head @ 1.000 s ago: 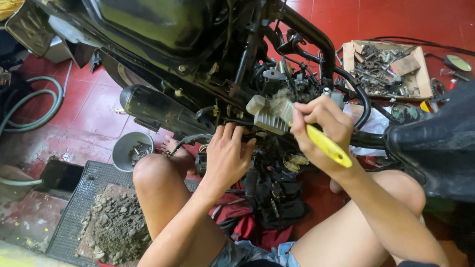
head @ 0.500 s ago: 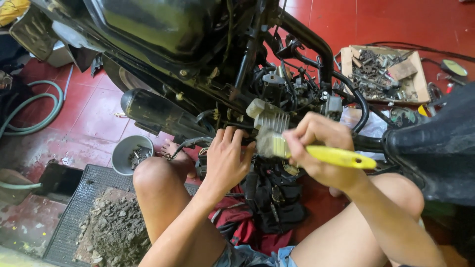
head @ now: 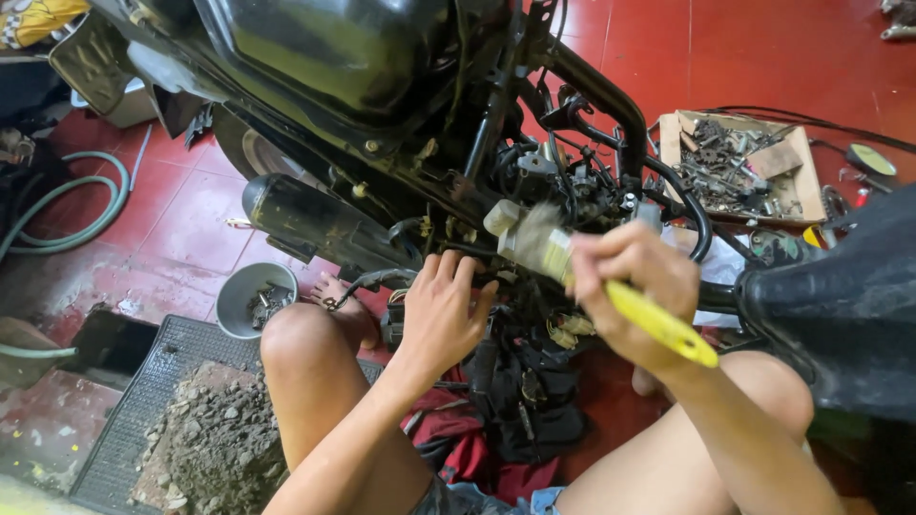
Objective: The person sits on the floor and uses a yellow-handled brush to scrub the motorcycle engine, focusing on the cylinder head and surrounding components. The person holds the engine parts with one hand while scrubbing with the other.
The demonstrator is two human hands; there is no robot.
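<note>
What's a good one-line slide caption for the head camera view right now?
Right hand brushes a stripped motorcycle's engine with a yellow-handled brush while the left hand rests on the parts below.

Bare arms, no sleeves. Left hand (head: 441,315) and right hand (head: 634,286) ungloved, ringless. Knees bare; blue denim shorts (head: 468,498).

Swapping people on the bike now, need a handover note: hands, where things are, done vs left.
Right hand: gripping the yellow-handled brush, bristles at the engine area of the black motorcycle.
Left hand: open, fingers spread, resting on parts under the frame; holds nothing.
Nearby: grey bowl of small parts by the left knee, cardboard box of hardware to the right, dark rags on the floor below.
Done: bodywork looks removed, engine exposed.
Left: brushing in progress; how clean it is cannot be judged.
</note>
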